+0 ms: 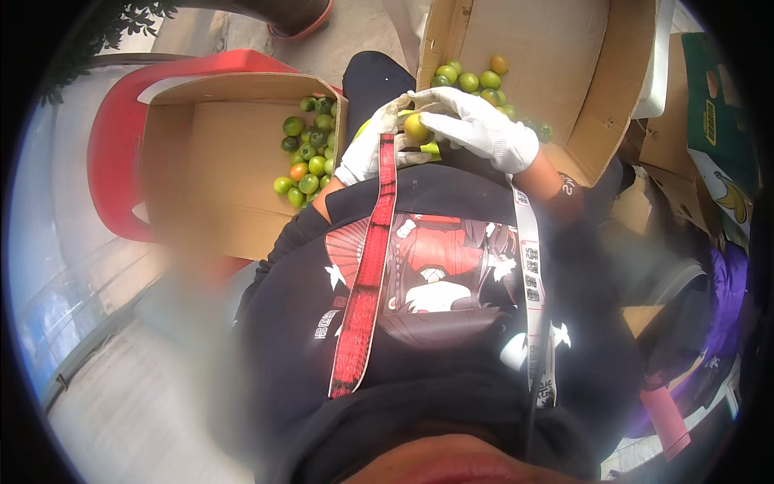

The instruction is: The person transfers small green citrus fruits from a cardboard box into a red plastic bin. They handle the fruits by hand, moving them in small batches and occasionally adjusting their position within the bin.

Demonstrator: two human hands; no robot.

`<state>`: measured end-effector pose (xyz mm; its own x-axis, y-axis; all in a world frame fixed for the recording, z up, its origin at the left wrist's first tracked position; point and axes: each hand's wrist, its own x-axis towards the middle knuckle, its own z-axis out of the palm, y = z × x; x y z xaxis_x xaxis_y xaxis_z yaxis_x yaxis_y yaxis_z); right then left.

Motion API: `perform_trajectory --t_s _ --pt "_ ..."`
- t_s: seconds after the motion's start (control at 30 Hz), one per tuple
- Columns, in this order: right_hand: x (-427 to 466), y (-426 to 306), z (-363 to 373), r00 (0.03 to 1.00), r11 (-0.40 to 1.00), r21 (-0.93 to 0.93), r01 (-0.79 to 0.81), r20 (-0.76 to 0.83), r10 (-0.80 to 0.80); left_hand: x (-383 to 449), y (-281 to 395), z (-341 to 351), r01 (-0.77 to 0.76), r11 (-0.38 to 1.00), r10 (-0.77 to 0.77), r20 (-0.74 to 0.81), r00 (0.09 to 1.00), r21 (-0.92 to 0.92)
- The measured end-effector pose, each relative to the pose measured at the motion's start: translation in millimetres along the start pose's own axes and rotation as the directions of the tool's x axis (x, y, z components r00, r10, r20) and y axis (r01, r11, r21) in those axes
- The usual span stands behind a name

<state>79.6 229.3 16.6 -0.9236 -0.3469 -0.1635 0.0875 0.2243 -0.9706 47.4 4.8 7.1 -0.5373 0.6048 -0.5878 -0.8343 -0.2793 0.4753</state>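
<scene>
A yellow-orange tomato (pixel 416 128) is between my two white-gloved hands, in front of my chest. The fingers of my right hand (pixel 484 130) press on its right side. My left hand (pixel 369 145) curves round it from the left, partly hidden by a red strap; its grip is unclear. Bright yellow-green material (pixel 430 149) shows beside the left fingers. To the left, a cardboard box (pixel 242 151) holds green tomatoes (pixel 317 164) and an orange one (pixel 298 171) along its right side. At the upper right, another cardboard box (pixel 532 36) holds green tomatoes (pixel 468 82) and an orange-tinged one (pixel 499 64).
The left box rests on a red plastic chair or stool (pixel 115 151). A red strap (pixel 378 242) and a white strap (pixel 529 254) hang across my chest. Cardboard pieces (pixel 671 145), a green printed carton (pixel 713 97) and purple fabric (pixel 728 290) lie at the right.
</scene>
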Motion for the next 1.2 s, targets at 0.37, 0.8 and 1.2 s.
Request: perform_trajectory --t_s 0.37,0.8,1.2 --pt "13.7 34.2 -11.8 0.933 0.831 0.502 -0.238 -0.119 0.339 -40.3 64.6 -93.0 -0.356 0.776 0.623 -0.539 0.567 0.521" --pt "-9.8 -58.7 -2.1 0.987 0.975 0.177 0.136 0.055 -0.148 -9.7 11.5 -0.2 0.049 0.997 -0.034 0.248 0.968 -0.054" --pt "-43.0 -83.6 -63.4 0.958 0.955 0.075 0.286 0.015 -0.288 -38.6 59.1 -73.4 -0.436 0.9 0.422 -0.199 0.884 -0.028"
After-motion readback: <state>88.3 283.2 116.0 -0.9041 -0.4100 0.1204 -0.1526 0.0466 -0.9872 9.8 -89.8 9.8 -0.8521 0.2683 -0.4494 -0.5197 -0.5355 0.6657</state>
